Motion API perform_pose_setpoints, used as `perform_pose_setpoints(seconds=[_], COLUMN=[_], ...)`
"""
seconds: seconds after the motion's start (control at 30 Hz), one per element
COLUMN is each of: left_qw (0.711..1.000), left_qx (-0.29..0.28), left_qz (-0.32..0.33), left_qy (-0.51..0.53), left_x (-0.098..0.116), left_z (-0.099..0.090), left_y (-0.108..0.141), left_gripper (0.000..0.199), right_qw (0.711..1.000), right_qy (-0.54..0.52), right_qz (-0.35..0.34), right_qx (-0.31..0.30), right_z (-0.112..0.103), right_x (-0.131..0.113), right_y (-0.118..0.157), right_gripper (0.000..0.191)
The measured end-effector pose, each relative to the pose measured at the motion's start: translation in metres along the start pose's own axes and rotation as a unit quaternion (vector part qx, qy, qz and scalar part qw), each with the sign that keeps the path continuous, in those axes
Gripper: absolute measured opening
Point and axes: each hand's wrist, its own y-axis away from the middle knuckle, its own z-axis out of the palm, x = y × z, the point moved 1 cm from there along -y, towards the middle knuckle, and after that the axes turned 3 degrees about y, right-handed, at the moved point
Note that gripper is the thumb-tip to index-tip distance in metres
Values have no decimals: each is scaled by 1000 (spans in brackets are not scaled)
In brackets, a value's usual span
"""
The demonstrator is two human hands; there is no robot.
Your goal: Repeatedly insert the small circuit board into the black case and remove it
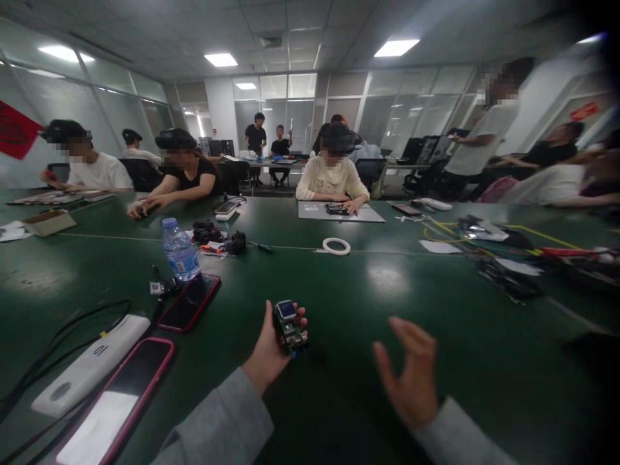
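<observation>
Left hand (271,349) is gripping a small circuit board (289,327) upright above the green table (368,290), while right hand (411,381) is hovering just beside it, fingers spread, holding nothing.

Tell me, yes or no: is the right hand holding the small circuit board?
No, the left hand grips the circuit board, while the right hand is open and empty above the green table.

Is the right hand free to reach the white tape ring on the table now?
Probably yes: the right hand is open and holds nothing, and the green table between it and the tape ring looks bare, though the ring lies far ahead.
</observation>
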Motion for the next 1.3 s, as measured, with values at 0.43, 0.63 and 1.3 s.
perform_pose_setpoints(seconds=[0.43,0.63,1.3], left_qw=[998,991,975], left_qx=[-69,-130,-201], left_qz=[-9,-8,-79], left_qy=[1,10,-55], left_x=[4,6,5], left_z=[5,27,35], left_y=[10,25,36], left_gripper=[60,53,54], right_qw=[970,973,751], right_qy=[-4,-152,-489], right_qz=[-121,32,407], right_qx=[-213,-168,-174], right_z=[91,89,84], right_x=[-108,-92,-29], right_y=[28,19,0], right_gripper=[56,50,52])
